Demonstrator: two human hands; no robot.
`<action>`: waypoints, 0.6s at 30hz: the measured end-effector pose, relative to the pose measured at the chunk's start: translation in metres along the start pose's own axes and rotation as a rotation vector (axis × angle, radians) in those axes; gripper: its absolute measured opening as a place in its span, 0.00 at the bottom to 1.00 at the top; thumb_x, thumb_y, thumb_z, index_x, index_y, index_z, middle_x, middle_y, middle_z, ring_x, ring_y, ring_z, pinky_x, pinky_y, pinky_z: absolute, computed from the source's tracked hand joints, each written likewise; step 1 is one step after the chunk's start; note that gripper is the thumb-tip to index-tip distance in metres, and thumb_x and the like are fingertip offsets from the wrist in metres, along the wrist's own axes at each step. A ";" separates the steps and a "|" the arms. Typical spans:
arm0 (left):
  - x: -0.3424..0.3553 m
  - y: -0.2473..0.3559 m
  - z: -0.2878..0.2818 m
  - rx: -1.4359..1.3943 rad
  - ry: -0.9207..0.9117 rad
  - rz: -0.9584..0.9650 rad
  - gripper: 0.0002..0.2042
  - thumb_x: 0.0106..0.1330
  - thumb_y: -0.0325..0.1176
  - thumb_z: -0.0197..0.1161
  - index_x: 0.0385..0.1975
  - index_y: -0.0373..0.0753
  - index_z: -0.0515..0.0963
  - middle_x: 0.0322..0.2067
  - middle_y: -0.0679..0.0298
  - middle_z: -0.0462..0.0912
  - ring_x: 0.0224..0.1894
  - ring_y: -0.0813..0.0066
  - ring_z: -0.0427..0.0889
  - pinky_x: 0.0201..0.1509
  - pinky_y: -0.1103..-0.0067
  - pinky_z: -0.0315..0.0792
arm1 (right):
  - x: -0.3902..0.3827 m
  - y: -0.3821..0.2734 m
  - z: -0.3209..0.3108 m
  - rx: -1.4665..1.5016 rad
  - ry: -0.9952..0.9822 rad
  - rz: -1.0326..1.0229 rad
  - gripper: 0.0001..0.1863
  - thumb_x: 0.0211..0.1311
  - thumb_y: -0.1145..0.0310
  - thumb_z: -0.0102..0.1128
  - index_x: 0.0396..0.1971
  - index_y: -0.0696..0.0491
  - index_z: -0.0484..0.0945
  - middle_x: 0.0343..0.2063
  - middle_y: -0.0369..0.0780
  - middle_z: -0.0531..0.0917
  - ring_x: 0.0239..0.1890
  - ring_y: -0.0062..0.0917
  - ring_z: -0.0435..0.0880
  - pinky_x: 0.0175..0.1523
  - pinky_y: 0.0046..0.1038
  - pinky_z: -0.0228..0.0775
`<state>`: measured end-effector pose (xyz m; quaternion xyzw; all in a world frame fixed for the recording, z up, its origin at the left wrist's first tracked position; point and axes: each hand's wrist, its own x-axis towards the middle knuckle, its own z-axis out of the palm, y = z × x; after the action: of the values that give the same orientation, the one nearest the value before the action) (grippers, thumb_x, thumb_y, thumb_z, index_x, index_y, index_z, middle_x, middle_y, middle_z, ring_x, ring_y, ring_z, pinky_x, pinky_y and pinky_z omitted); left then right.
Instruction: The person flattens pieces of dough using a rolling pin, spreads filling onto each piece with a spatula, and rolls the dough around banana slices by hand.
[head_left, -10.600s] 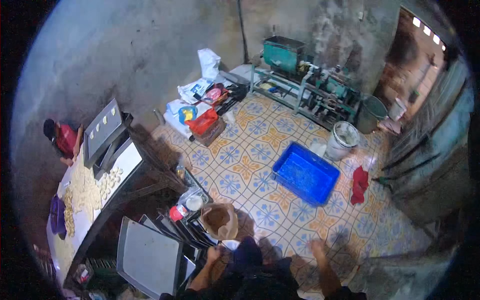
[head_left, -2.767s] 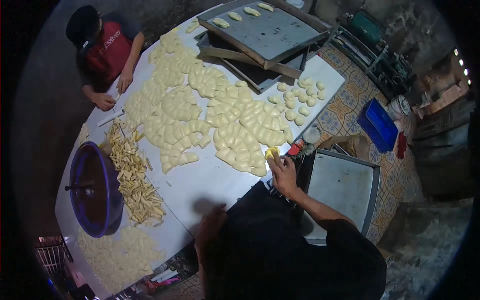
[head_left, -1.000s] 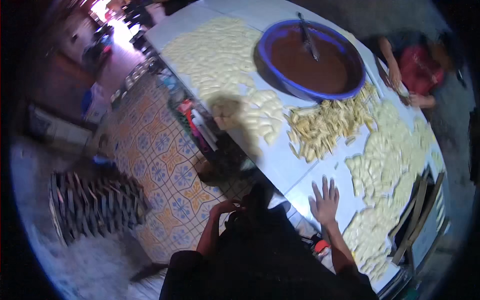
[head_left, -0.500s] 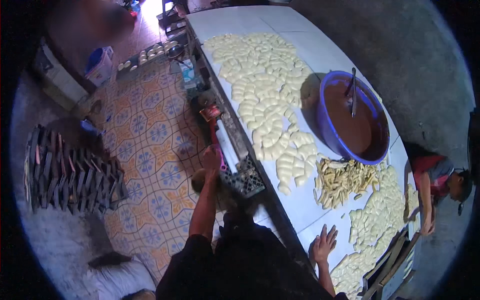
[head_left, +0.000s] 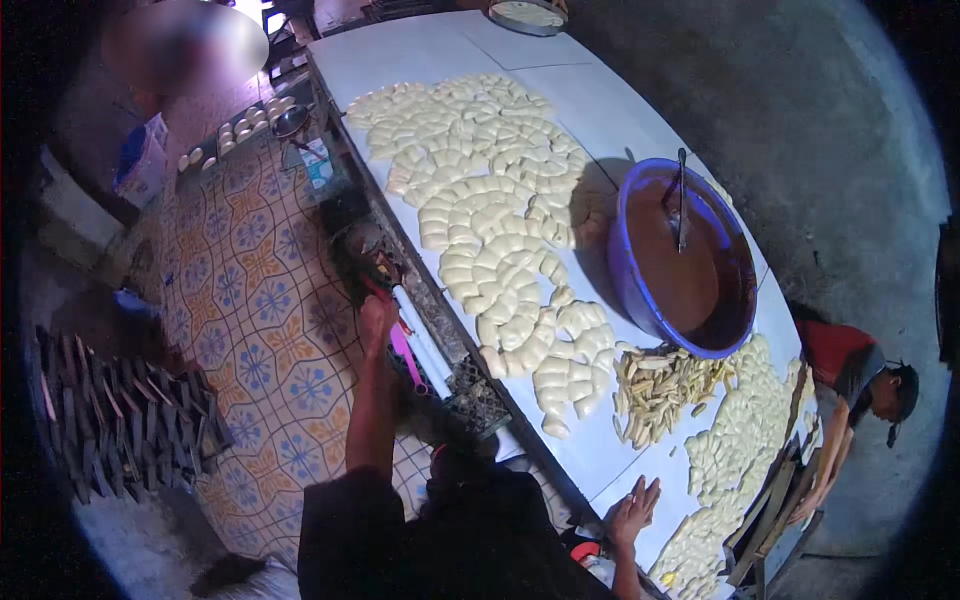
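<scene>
My left hand [head_left: 378,318] is closed round the end of a red handle [head_left: 376,288] at a low ledge beside the table. Next to it lie a pink tool [head_left: 406,352] with a looped end and a white rod like a rolling pin [head_left: 424,342]. My right hand [head_left: 632,512] rests on the white tabletop [head_left: 625,470], fingers spread and holding nothing. Nearest to it are small pale cut dough pieces [head_left: 735,450] and a heap of yellow-brown strips [head_left: 655,395]. Larger scored dough pieces [head_left: 490,240] cover the table's far part.
A purple basin [head_left: 628,262] of brown liquid with a metal ladle [head_left: 682,200] stands on the table. At right a person in red [head_left: 838,352] bends beside wooden boards [head_left: 775,510]. Stacked dark wood [head_left: 125,415] lies left on the floor; a round tray [head_left: 530,16] sits far off.
The whole view has shifted. My left hand has moved farther along the ledge, and more of the pink tool shows. My right hand stays on the tabletop. The person's arm has lowered toward the boards.
</scene>
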<state>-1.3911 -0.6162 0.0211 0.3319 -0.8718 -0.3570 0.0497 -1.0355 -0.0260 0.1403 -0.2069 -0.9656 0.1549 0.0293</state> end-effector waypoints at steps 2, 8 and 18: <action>-0.025 0.014 -0.019 -0.097 -0.219 0.022 0.14 0.59 0.42 0.64 0.32 0.37 0.83 0.31 0.45 0.85 0.32 0.44 0.86 0.33 0.60 0.79 | 0.004 0.010 -0.001 0.042 0.026 -0.037 0.31 0.67 0.57 0.50 0.68 0.52 0.68 0.73 0.56 0.56 0.74 0.58 0.52 0.73 0.55 0.49; -0.214 0.116 -0.061 -0.812 -0.552 -0.017 0.08 0.68 0.32 0.65 0.29 0.34 0.82 0.22 0.72 0.78 0.22 0.86 0.72 0.24 0.81 0.63 | -0.002 -0.061 -0.032 0.695 0.211 0.393 0.28 0.71 0.56 0.57 0.62 0.61 0.73 0.54 0.48 0.80 0.56 0.34 0.80 0.56 0.34 0.75; -0.394 0.214 -0.011 0.018 -1.313 0.893 0.11 0.66 0.32 0.69 0.43 0.33 0.83 0.27 0.55 0.84 0.26 0.72 0.81 0.31 0.76 0.74 | 0.054 -0.171 -0.060 1.382 0.081 0.394 0.15 0.76 0.60 0.54 0.42 0.58 0.78 0.25 0.34 0.80 0.27 0.17 0.78 0.35 0.24 0.71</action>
<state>-1.1987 -0.2687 0.2287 -0.3270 -0.7765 -0.4189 -0.3387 -1.1446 -0.1349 0.2502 -0.3172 -0.5898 0.7251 0.1607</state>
